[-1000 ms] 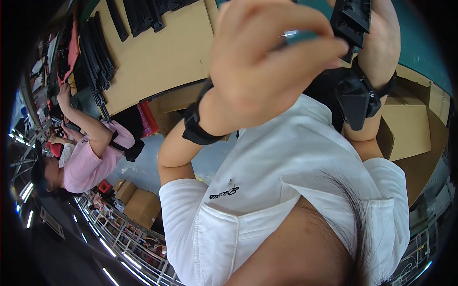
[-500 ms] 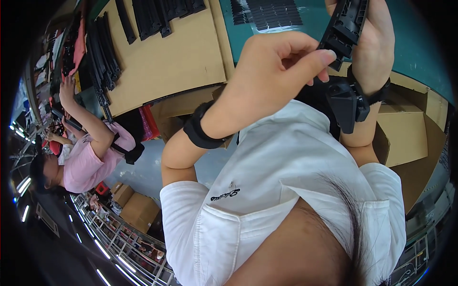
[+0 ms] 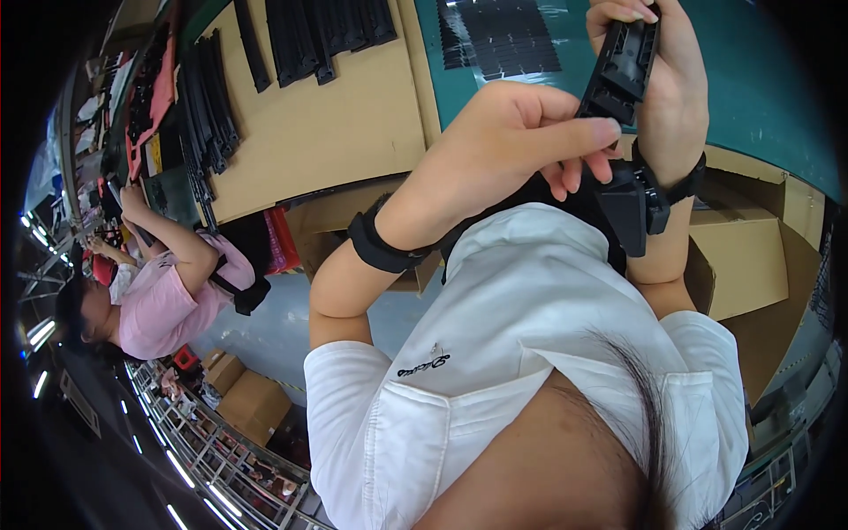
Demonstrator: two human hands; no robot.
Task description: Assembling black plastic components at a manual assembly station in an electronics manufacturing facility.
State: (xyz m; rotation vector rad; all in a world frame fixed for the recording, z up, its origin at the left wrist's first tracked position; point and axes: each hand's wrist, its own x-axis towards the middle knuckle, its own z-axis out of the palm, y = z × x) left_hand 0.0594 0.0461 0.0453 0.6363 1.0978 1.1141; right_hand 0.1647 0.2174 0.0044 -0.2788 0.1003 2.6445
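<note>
A long black plastic part (image 3: 621,69) with ribs and slots is held up in front of my white shirt. My right hand (image 3: 676,97) wraps around its upper half from the right side. My left hand (image 3: 517,146) comes in from the left, and its thumb and fingers pinch the part's lower end. Each of my wrists carries a black band, and the right one bears a black box-shaped device (image 3: 634,208). The part's lowest end is hidden behind my left fingers.
Beyond my hands lies a teal mat (image 3: 751,106) with rows of small black pieces (image 3: 503,35). Long black strips (image 3: 305,35) lie on a cardboard sheet (image 3: 336,124). Cardboard boxes (image 3: 742,256) stand at the right. A person in a pink shirt (image 3: 163,305) works at the left.
My left hand, which filled the view close to the camera, has drawn back and now pinches the part's lower end. The black part has come into fuller view in my right hand.
</note>
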